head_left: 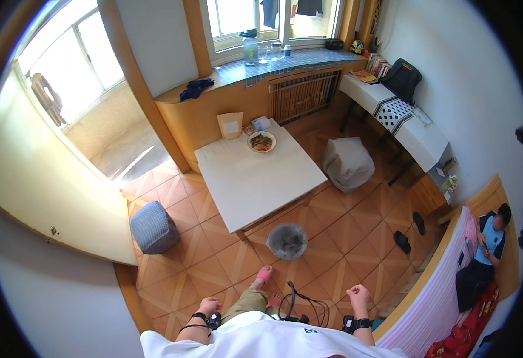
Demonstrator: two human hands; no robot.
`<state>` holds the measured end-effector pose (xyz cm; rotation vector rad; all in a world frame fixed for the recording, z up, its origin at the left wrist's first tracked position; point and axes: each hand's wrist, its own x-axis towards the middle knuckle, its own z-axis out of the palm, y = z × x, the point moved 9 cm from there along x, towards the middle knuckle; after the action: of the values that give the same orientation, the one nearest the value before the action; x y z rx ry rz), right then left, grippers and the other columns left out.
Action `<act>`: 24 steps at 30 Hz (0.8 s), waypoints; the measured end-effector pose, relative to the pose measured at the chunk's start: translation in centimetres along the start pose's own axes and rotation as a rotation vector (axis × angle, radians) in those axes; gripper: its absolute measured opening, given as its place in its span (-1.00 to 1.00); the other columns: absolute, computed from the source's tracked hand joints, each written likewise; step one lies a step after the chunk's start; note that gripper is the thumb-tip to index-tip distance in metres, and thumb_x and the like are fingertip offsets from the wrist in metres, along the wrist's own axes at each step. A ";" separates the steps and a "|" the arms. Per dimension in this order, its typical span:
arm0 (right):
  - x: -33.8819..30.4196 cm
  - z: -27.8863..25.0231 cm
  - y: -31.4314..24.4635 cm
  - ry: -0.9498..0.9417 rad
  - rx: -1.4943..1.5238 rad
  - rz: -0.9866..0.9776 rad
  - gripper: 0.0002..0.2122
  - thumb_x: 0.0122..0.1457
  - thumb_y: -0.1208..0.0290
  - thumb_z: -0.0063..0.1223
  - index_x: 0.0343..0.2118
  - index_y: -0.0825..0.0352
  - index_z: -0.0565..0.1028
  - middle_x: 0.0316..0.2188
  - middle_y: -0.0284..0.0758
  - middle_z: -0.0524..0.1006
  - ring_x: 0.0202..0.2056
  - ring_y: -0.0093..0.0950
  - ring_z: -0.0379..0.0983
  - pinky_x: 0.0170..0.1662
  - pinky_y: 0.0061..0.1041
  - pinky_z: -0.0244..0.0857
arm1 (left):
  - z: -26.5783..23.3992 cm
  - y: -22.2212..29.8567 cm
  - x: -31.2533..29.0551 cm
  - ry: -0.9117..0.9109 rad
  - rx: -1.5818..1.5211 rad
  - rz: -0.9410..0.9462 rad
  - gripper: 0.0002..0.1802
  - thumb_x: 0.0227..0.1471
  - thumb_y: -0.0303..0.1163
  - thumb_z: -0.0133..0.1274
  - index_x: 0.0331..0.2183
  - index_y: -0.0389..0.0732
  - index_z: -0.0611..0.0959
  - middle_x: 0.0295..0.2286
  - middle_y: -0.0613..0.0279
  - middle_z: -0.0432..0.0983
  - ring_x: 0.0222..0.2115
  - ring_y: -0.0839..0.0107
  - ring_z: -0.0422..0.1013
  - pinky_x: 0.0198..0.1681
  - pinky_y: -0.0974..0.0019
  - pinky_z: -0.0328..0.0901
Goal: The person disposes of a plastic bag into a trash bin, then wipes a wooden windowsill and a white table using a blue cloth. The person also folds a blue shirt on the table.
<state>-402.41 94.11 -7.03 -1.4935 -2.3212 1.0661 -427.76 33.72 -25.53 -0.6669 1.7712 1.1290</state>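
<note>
My left hand [210, 305] hangs low beside my trousers, its fingers curled in, with nothing visible in it. Raised a little to the other side, my right hand [358, 293] has its fingers folded together, and I see no object in them. Both wrists carry black strapped devices. A black cable [302, 298] loops in front of my white shirt, between the hands. Neither hand touches anything. Ahead of me on the floor stands a lined waste bin [287, 241], before a white table [260, 179] bearing a plate of food [261, 142].
A blue-grey stool [153, 228] is left of the table, a covered seat [348, 164] right of it. A person [491, 244] sits on the bed [428, 298] at right, near dark slippers [401, 241]. An open door [58, 179] stands at left; a side table [425, 140] lines the right wall.
</note>
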 end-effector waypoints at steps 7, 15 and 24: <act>-6.0 6.8 -7.1 -0.140 -0.057 -0.200 -0.85 -0.08 0.41 0.36 -0.52 0.35 0.58 -0.60 -0.31 0.57 -0.53 -0.50 0.50 -0.39 -0.49 0.38 | -13.9 -17.9 -5.0 0.252 -0.269 -0.093 -0.71 0.11 -0.65 -0.11 -0.17 -0.35 0.63 -0.42 -0.02 0.60 -0.49 0.23 0.55 -0.44 0.24 0.48; -15.0 23.9 -28.4 -0.353 -0.049 -0.515 -0.89 -0.04 0.45 0.28 -0.49 0.37 0.59 -0.59 -0.26 0.58 -0.50 -0.45 0.54 -0.38 -0.48 0.39 | -23.8 -24.9 -4.0 -0.035 -0.329 0.165 -0.92 -0.04 -0.57 0.13 -0.41 -0.27 0.69 -0.46 0.19 0.61 -0.50 0.42 0.48 -0.41 0.37 0.36; -28.7 45.8 -47.7 -0.509 -0.280 -0.657 -0.89 -0.01 0.38 0.16 -0.42 0.22 0.65 -0.36 -0.17 0.62 -0.25 -0.17 0.55 -0.18 -0.25 0.44 | -51.5 -25.5 1.6 0.115 -0.924 -0.052 -0.69 0.04 -0.74 0.02 -0.13 -0.32 0.54 -0.47 0.08 0.54 -0.54 0.32 0.47 -0.43 0.26 0.44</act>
<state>-446.02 36.91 -2.89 -0.4274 -3.0738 1.0290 -428.74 -23.74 -28.51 -1.3188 1.2356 1.9037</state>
